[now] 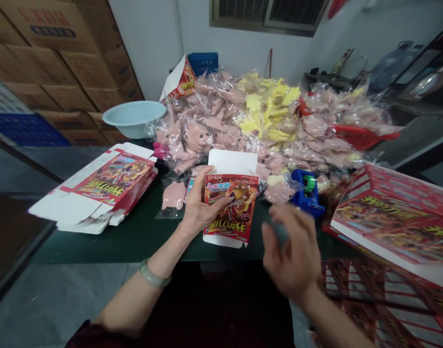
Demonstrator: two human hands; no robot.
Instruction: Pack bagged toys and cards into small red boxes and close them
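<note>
A red printed cardboard box [239, 217] lies at the front of the dark green table, a white flap standing out at its far end. My left hand [201, 208] is closed on the box's left side, with the thumb across the printed face. To the right of it, my right hand [294, 251] is raised and blurred, its fingers curled toward the thumb. A pale greenish patch shows between those fingers, too smeared to name. Just beyond stands a blue tape dispenser [306, 195] with a green roll. Bagged pink plush-like figures [173, 195] lie near the box.
Flat printed boxes [109, 181] are stacked on the left. Bagged pink and yellow figures [268, 108] are heaped at the back, beside a light blue basin [134, 116]. Filled-out red boxes [395, 217] stand at right, with more below. Brown cartons [58, 63] line the left wall.
</note>
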